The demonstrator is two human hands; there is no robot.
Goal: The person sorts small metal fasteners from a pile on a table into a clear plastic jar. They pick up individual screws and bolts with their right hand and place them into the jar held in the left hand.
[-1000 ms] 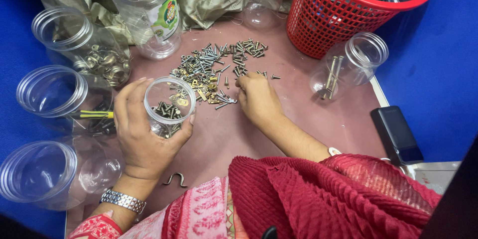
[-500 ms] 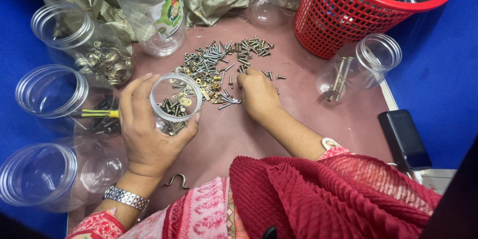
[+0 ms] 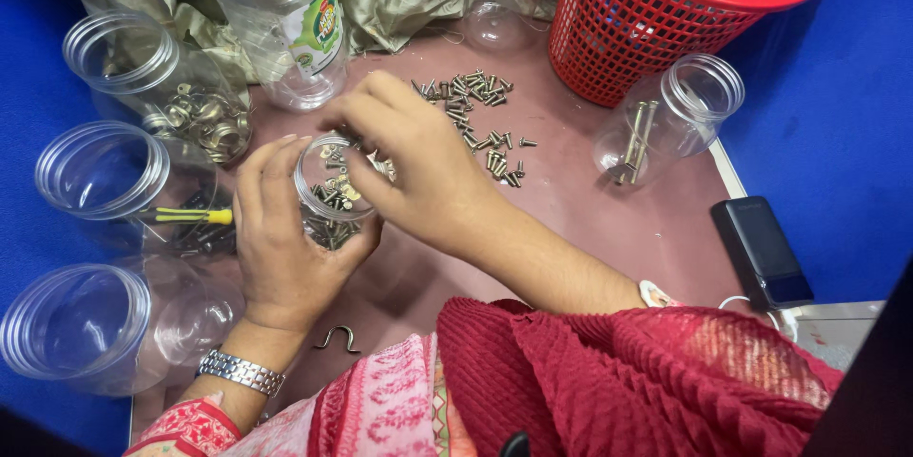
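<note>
Currently left hand (image 3: 285, 248) is gripping the partly filled small jar (image 3: 333, 193) while right hand's (image 3: 418, 167) pinched fingers are releasing screws into it; loose screws (image 3: 475, 110) beyond the jar are remaining unsorted.

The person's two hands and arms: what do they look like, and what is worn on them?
The left hand is bare, with a silver metal link watch on the wrist and a pink patterned sleeve behind it. The right hand and forearm are bare; a dark red crinkled shawl covers the upper arm, with a small pale band at its edge.
</note>
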